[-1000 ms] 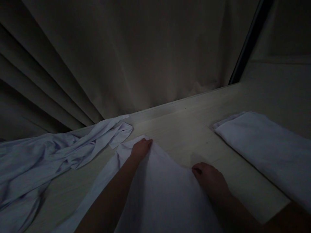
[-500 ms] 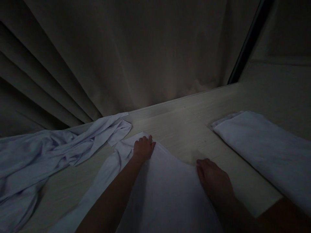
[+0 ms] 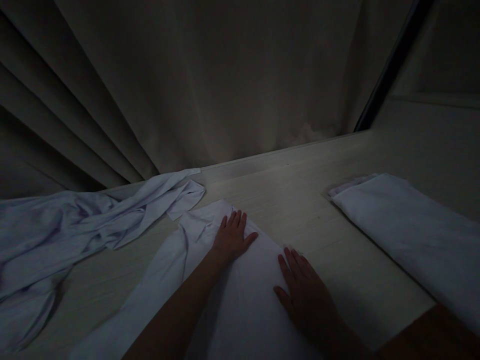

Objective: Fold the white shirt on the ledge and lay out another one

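My right hand [image 3: 305,295] lay nearest me, palm down with its fingers [image 3: 290,260] spread flat on the pale, smooth sheet of white cloth [image 3: 243,310] that ran from the near edge of the light wooden tabletop [image 3: 300,210] up toward its middle; it gripped nothing, only pressed. A little farther on, my left hand [image 3: 232,240] rested the same way, fingers [image 3: 234,220] splayed and flat near the cloth's far corner, holding nothing. Just left of that hand the cloth bunched into a rumpled fold. To my right, well apart, sat a neatly folded white fabric stack [image 3: 408,235]. Farther left, a crumpled heap of white fabric [image 3: 75,230] sprawled over the table, one end reaching close to my cloth's corner. Behind everything hung a dull beige pleated curtain [image 3: 210,85].
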`<state>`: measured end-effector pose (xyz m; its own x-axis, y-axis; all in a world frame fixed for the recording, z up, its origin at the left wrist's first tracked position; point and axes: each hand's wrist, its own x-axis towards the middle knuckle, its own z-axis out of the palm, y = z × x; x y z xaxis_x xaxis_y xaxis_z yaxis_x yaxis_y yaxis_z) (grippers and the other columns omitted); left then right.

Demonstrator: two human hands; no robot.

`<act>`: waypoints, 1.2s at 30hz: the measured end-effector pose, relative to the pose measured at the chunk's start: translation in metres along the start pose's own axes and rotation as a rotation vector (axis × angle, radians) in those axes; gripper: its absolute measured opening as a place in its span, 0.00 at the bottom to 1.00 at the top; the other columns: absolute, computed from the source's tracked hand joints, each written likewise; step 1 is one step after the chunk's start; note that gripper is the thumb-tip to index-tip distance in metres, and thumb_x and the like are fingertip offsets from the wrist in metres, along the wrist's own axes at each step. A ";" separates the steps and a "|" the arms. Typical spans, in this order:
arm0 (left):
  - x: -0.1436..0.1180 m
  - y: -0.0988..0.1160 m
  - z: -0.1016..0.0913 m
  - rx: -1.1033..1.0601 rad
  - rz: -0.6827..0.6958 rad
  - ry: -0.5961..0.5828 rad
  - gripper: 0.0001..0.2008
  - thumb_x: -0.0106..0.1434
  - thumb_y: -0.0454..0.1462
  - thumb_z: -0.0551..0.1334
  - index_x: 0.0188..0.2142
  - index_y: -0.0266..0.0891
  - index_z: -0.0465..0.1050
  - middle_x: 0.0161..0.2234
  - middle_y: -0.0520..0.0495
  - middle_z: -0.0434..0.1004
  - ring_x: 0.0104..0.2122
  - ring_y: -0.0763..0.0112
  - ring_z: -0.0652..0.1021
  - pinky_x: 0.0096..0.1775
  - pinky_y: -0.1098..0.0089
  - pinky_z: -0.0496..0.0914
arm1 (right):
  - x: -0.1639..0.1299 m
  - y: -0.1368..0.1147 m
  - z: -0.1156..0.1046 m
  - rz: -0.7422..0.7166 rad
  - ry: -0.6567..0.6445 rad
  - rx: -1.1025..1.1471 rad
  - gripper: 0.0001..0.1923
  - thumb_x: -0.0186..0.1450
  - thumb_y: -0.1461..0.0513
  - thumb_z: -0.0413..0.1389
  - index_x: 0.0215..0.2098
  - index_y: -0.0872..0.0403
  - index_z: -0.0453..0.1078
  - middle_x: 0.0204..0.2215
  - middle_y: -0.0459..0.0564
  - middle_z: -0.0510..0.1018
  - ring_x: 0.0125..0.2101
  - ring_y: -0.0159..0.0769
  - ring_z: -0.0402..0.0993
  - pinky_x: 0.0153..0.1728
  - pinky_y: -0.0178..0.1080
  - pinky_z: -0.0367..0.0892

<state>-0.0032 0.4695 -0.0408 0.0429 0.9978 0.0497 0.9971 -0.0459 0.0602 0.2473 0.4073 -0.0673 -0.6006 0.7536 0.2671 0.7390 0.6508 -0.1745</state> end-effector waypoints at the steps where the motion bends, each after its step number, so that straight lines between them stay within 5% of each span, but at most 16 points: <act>1: 0.001 -0.001 0.001 -0.003 -0.001 0.003 0.42 0.60 0.61 0.39 0.63 0.33 0.48 0.66 0.35 0.49 0.65 0.53 0.50 0.63 0.50 0.46 | -0.002 0.001 0.001 -0.002 -0.003 -0.002 0.32 0.67 0.49 0.45 0.64 0.57 0.52 0.64 0.60 0.55 0.63 0.50 0.50 0.60 0.53 0.56; 6: 0.001 0.009 -0.004 -0.011 -0.009 0.002 0.49 0.55 0.65 0.41 0.63 0.29 0.48 0.65 0.32 0.50 0.65 0.49 0.50 0.64 0.48 0.45 | -0.005 0.003 0.003 -0.028 -0.002 -0.029 0.33 0.67 0.49 0.45 0.64 0.59 0.53 0.64 0.62 0.55 0.64 0.50 0.48 0.60 0.54 0.55; 10: -0.032 0.006 -0.027 -0.024 -0.011 0.102 0.44 0.61 0.60 0.41 0.63 0.26 0.47 0.65 0.30 0.48 0.66 0.52 0.49 0.64 0.53 0.48 | -0.003 0.000 -0.002 -0.090 0.034 -0.063 0.35 0.66 0.48 0.46 0.64 0.59 0.51 0.64 0.62 0.54 0.64 0.51 0.46 0.60 0.54 0.55; 14: -0.105 -0.043 -0.044 0.026 -0.045 0.177 0.35 0.65 0.53 0.43 0.64 0.33 0.45 0.66 0.36 0.47 0.66 0.58 0.48 0.64 0.54 0.52 | 0.012 -0.018 -0.015 -0.146 0.021 -0.018 0.35 0.67 0.49 0.44 0.66 0.58 0.45 0.65 0.58 0.51 0.65 0.46 0.41 0.62 0.52 0.52; 19: -0.163 -0.111 -0.030 0.096 -0.226 0.132 0.33 0.65 0.52 0.45 0.61 0.31 0.55 0.63 0.34 0.56 0.64 0.56 0.56 0.62 0.54 0.57 | 0.062 -0.055 -0.011 -0.188 -0.064 0.075 0.33 0.68 0.49 0.40 0.65 0.60 0.49 0.65 0.60 0.51 0.65 0.45 0.43 0.63 0.51 0.50; 25: -0.161 -0.118 -0.013 0.049 -0.275 0.095 0.37 0.63 0.55 0.45 0.61 0.30 0.54 0.63 0.33 0.55 0.64 0.55 0.56 0.62 0.53 0.56 | 0.114 -0.083 0.020 -0.196 -0.153 0.074 0.35 0.68 0.48 0.38 0.64 0.64 0.50 0.65 0.63 0.50 0.65 0.49 0.43 0.63 0.51 0.48; 36: -0.169 -0.136 -0.021 0.020 -0.350 0.052 0.43 0.61 0.59 0.43 0.62 0.26 0.49 0.65 0.30 0.50 0.65 0.53 0.51 0.64 0.53 0.50 | 0.126 -0.099 0.039 -0.219 -0.224 0.057 0.38 0.67 0.44 0.36 0.65 0.62 0.49 0.66 0.62 0.48 0.65 0.48 0.41 0.63 0.52 0.46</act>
<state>-0.1472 0.3062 -0.0366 -0.3044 0.9492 0.0801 0.9519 0.2999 0.0633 0.0870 0.4416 -0.0531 -0.8004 0.5927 0.0900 0.5702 0.7991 -0.1907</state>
